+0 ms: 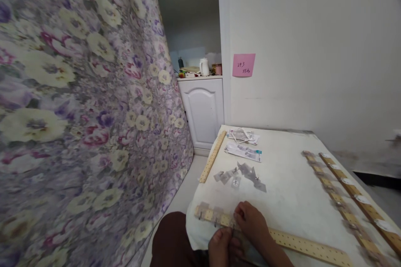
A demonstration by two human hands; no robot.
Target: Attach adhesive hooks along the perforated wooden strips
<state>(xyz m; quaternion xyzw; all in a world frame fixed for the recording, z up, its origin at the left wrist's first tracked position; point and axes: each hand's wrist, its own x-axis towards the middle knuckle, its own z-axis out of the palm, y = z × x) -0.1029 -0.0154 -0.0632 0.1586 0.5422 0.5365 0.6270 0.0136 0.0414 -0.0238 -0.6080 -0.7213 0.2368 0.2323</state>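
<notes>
A pale wooden strip dotted with holes lies along the near side of the table. Clear square patches with small metal hooks, such as this adhesive hook, sit on its left part. My left hand is closed at the strip's near edge, its fingertips at another clear adhesive hook. Over the strip, my right hand is closed, its fingertips pinched at the far side of that same patch. What lies between the right fingertips is too small to make out. Several loose clear hooks lie beyond my hands.
Plastic packets and a pile of packaging lie at the back. A bare holed strip rests along the left edge. On the right are a strip with hooks and a browner strip with white discs. A floral curtain hangs left.
</notes>
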